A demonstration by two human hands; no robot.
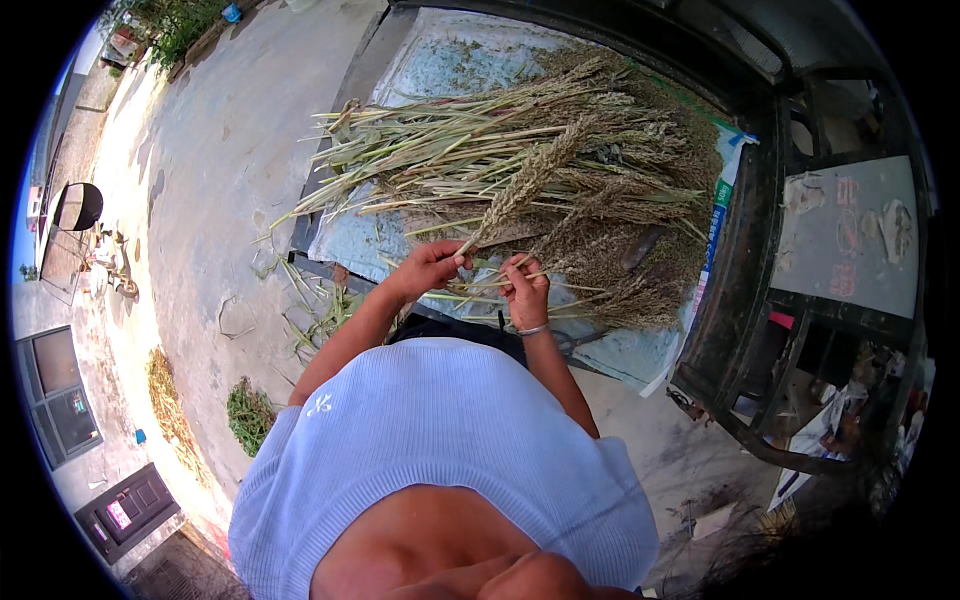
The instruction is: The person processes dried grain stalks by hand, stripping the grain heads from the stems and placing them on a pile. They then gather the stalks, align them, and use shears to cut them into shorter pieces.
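The head view looks down on two bare hands working over a sheet (616,356) spread with cut plants. The left hand (437,266) is closed, its fingers curled round the stem of one large seed head (535,182), which slants up and to the right over the pile of stalks (440,152). The right hand (526,293), just beside it, has thumb and fingertips brought together, apparently on a thin stalk (509,276); exactly how firmly cannot be told.

A hard tug could snap the stem or shake grain loose, and as the pile lies close under the seed head, its bristles could catch and drag neighbours along. Stalks overhanging the sheet's left side could slide off if the pile is pulled that way. The bracelet (535,330) on the right wrist could snag a stem.

As for writing, the sheet's right edge carries a blue and green printed band (717,215), with characters too small to make out. Red marks run down a grey panel (848,240), a pink label (119,514) sits on the dark door (130,512), and the pale blue shirt (450,415) bears a small white emblem (319,404).
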